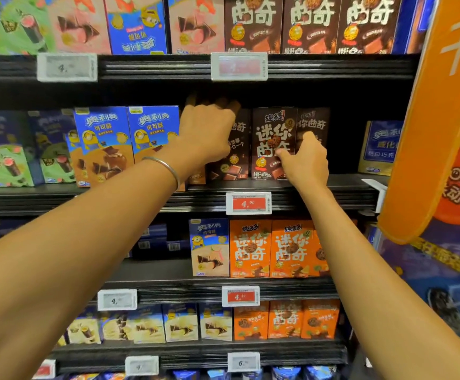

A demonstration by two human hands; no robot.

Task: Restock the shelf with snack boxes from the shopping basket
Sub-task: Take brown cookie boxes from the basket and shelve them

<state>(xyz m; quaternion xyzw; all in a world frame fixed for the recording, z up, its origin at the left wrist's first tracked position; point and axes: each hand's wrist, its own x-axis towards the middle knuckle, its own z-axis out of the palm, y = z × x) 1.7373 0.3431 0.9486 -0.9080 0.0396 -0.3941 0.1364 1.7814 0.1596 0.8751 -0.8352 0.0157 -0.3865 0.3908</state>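
Observation:
Both arms reach up to the second shelf (319, 185), where brown snack boxes stand upright. My left hand (207, 130) curls over the top of a brown box (234, 157), which it partly hides. My right hand (304, 160) touches the lower front of the neighbouring brown box (272, 138), thumb against its face and fingers behind its right edge. A third brown box (312, 124) stands further back on the right. The shopping basket is out of view.
Blue boxes (128, 141) stand left of the brown ones, green boxes (6, 163) further left. Orange boxes (272, 249) fill the shelf below. A red price tag (248, 203) hangs on the shelf edge. An orange banner (429, 133) juts out at right.

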